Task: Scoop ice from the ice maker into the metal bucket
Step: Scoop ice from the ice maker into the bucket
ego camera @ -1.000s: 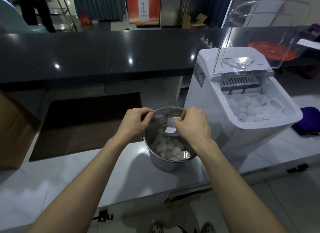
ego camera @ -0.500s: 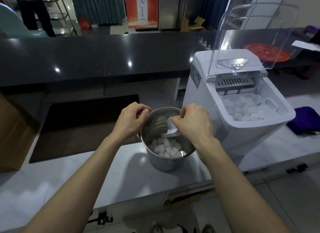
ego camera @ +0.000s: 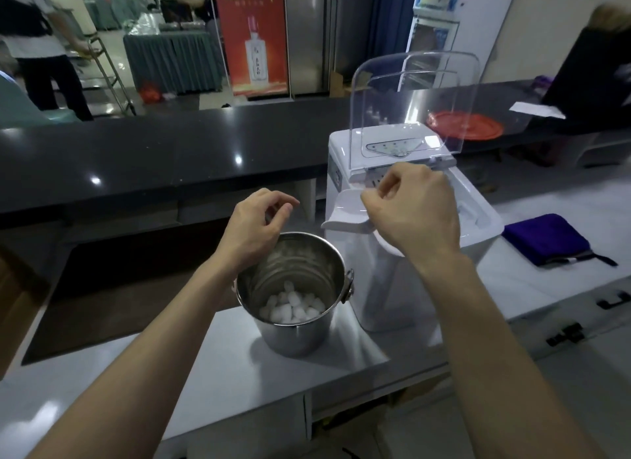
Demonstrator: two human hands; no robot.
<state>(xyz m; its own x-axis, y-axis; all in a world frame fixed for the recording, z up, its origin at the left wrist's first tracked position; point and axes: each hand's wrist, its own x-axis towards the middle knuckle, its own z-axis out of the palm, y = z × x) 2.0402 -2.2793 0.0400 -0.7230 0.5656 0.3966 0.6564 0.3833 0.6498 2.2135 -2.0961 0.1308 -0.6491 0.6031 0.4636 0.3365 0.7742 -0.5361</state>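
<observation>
Bucket [ego camera: 297,332] under left hand [ego camera: 254,228], scoop [ego camera: 346,212] in right hand [ego camera: 415,212]

The right hand [ego camera: 416,216] is gripping a scoop [ego camera: 345,211] at the bucket's [ego camera: 293,335] one o'clock; the left hand [ego camera: 252,229] is hovering at eleven.

The mouth of the metal bucket [ego camera: 293,335] is open from above, except at 10 o'clock, where the left hand [ego camera: 252,226], fingers loosely curled, overhangs the rim. The ice maker [ego camera: 392,287] stands just beside the bucket at 3 o'clock and blocks side access there. The raised black counter [ego camera: 136,158] walls off 12 o'clock. The white worktop [ego camera: 222,373] gives approach room at 6 o'clock. On the ice maker, the upright clear lid [ego camera: 416,103] bars the 12 o'clock edge; the right hand [ego camera: 413,212], gripping the scoop [ego camera: 345,209], covers the 9 o'clock side. The purple cloth [ego camera: 546,240] lies well apart at 3 o'clock.
</observation>
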